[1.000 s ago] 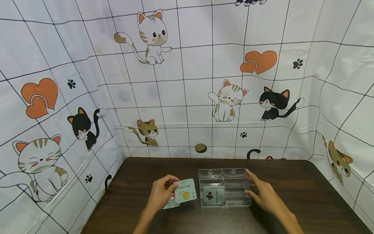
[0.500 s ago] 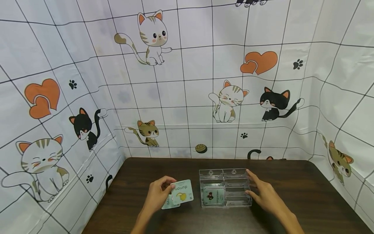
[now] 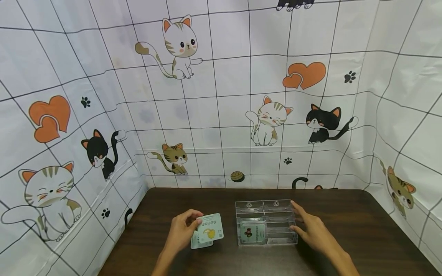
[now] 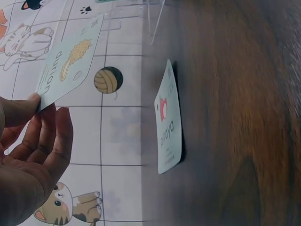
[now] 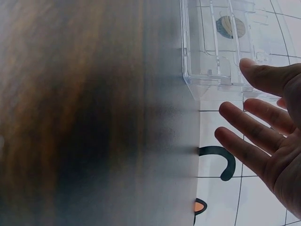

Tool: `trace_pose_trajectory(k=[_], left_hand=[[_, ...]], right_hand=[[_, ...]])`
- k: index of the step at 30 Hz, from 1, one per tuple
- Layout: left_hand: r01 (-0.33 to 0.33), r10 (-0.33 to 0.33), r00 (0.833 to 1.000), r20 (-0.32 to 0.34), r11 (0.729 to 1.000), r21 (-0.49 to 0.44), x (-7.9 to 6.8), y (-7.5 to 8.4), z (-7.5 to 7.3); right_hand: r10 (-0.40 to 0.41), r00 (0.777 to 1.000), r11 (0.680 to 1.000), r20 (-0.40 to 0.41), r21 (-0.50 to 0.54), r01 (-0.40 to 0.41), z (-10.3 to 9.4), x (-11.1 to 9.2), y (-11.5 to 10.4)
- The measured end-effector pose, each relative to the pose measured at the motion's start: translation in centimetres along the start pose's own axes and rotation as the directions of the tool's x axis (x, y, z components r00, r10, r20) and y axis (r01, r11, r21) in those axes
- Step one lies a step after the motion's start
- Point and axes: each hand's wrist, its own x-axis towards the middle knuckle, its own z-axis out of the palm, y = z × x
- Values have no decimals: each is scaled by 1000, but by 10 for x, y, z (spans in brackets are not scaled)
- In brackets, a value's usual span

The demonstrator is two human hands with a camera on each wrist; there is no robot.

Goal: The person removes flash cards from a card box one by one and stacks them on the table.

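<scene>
Table (image 3: 359, 222): dk wood; rack (image 3: 281, 241) stands on it.
Rack: clear plastic; mangosteen card (image 3: 253, 232) at its near L. Partway, I'd judge: that one in, 2 out.
R hand (image 3: 313, 230): at rack's R side, fingers loosely spread, grasping nothing; contact w/ rack I can't tell.
L hand (image 3: 181, 230): L of rack, pinching durian card (image 3: 211, 226).
Pitaya card (image 4: 169, 122): on table, L of rack; prob. left to do.

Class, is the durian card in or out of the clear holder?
Out: the left hand pinches the durian card above the table, apart from the clear holder.
</scene>
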Motion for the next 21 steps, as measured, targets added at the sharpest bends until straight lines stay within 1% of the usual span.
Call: trace_pose_trajectory(k=[10, 17, 21], left_hand=[[7, -7, 1000, -22, 1000, 25, 0, -7, -8], [2, 1, 999, -36, 997, 75, 0, -10, -14], [16, -12, 999, -42, 996, 87, -2, -12, -17]], right_hand=[[11, 1000, 1000, 7, 15, -11, 1, 0, 2], [21, 1000, 1000, 6, 16, -21, 2, 0, 1], [12, 1000, 1000, -4, 13, -12, 2, 0, 1]])
